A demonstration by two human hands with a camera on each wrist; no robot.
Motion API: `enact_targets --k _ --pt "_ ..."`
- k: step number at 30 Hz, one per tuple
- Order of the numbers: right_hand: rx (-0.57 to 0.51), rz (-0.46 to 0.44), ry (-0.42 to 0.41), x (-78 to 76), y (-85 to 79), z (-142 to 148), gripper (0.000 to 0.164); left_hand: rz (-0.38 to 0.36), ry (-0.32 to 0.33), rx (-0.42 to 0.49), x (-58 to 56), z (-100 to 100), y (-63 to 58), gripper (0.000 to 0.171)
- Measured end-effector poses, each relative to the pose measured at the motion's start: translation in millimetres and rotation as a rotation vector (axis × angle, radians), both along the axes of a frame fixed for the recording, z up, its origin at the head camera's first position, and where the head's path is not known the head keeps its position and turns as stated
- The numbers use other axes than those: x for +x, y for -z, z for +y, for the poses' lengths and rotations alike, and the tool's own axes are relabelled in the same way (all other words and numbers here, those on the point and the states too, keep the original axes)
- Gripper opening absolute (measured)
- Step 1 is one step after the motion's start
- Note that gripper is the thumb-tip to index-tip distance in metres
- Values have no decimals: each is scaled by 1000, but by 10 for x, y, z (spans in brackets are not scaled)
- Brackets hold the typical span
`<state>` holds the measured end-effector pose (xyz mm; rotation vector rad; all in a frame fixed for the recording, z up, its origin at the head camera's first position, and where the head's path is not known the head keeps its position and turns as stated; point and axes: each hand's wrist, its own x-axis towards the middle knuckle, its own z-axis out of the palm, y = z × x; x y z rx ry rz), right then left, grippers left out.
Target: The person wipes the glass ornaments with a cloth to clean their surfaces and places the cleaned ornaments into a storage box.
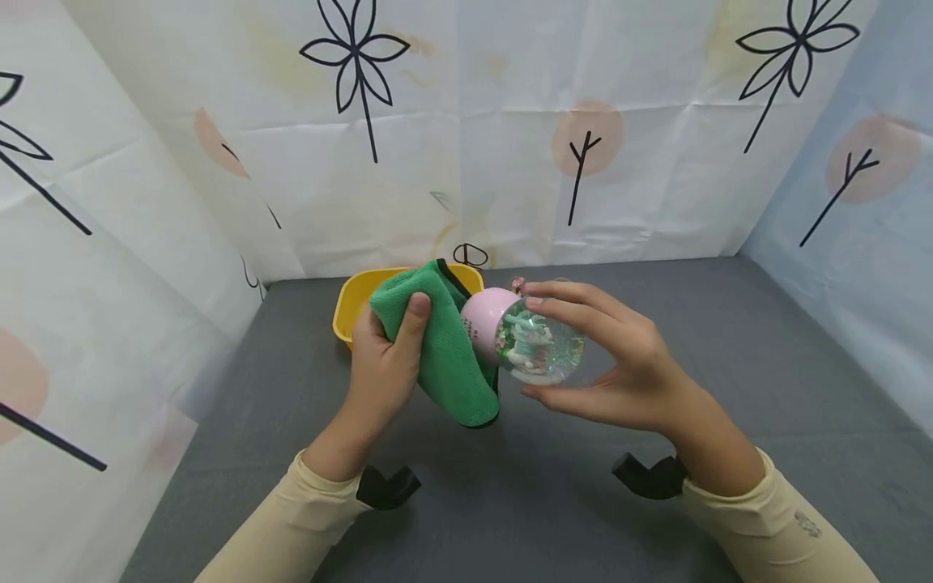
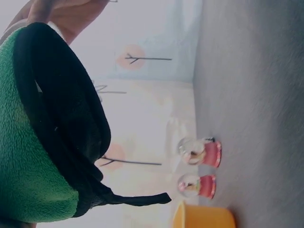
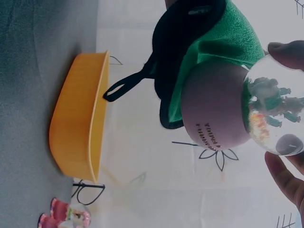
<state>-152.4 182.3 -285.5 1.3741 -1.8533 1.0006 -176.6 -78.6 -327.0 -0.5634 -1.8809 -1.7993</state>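
Note:
A snow globe point(image 1: 541, 346) with a pink rounded base and a clear dome is held up over the table, tilted onto its side. My right hand point(image 1: 630, 356) grips the dome between thumb and fingers. Small green and white figures show inside the dome, and dark lettering on the base point(image 3: 216, 104). My left hand point(image 1: 382, 364) holds a folded green cloth point(image 1: 446, 352) with black edging, thumb on top. The cloth lies against the base and hides part of its underside. A black loop point(image 3: 128, 85) hangs from the cloth's edge.
Behind the cloth stands a yellow bin point(image 1: 355, 298) on the grey table point(image 1: 291, 453). Two smaller snow globes with pink-red bases, one point(image 2: 211, 154) and another point(image 2: 207, 186), stand near the bin. Patterned sheets point(image 1: 466, 162) close off the back and sides.

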Motion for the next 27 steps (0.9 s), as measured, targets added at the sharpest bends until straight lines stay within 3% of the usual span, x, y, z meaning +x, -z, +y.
enact_targets --k 8,11,16,19,23,27 --pt "-36 22 47 -51 48 36 66 137 -86 48 -53 -165 -85 60" --pt "-61 9 63 -93 87 69 69 134 -89 85 -64 -208 -113 53" --pt "-92 -97 71 -177 164 141 72 56 -109 113 -21 -260 -118 43" --pt "-91 -156 119 -247 190 169 71 2 -117 114 12 -313 -87 36" --pt "-63 -181 210 -383 173 167 73 -59 -135 107 56 -404 -57 31" --pt "-35 -180 242 -533 143 130 74 -131 -167 72 115 -483 -14 26"
